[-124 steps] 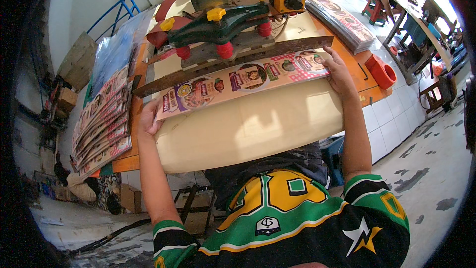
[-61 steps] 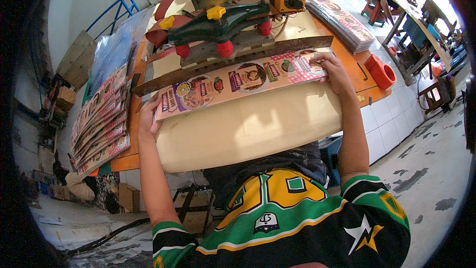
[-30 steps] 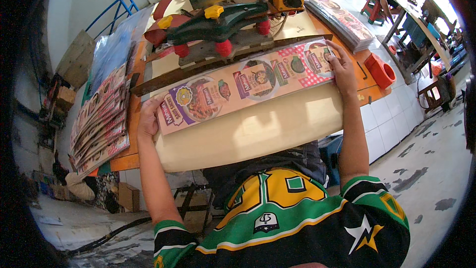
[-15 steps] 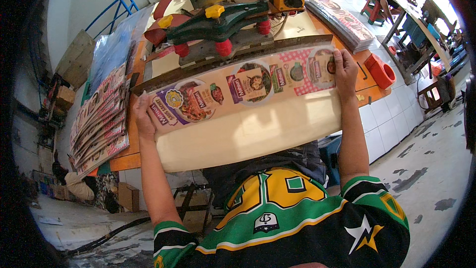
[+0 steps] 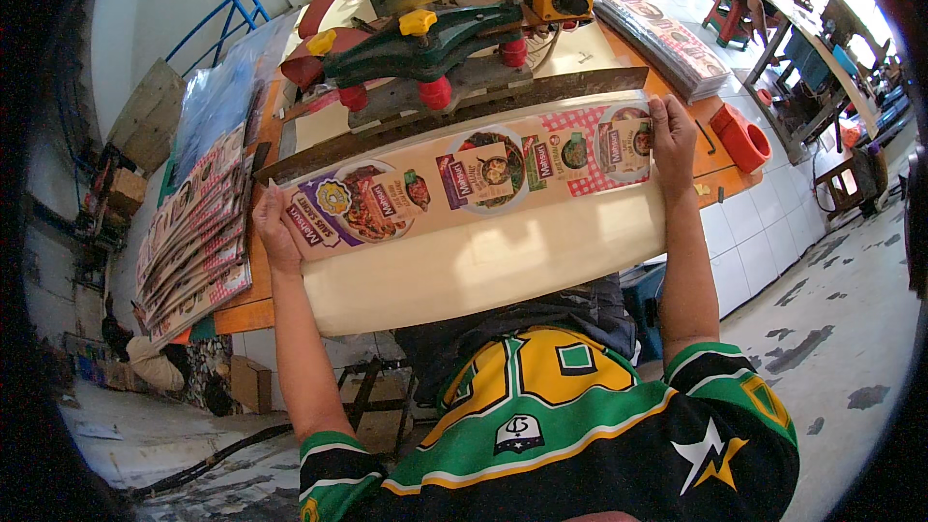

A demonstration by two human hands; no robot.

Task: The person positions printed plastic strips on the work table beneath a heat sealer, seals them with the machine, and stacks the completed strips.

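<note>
I judge the step as aligning: left hand (image 5: 277,230) and right hand (image 5: 674,143) each pinch one end of the long, peach-coloured, printed plastic strip (image 5: 474,174), above the smooth cream sheet (image 5: 483,253), near the brown metal bar (image 5: 580,84). The next move calls for even tension, I think.

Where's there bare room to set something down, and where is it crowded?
The widest bare patch is the cream cover, between the printed strip and the person's lap. A narrow orange table edge shows between the fanned stack and the left forearm. It is crowded beyond the strip, around the green press, and at left under the stack.
</note>
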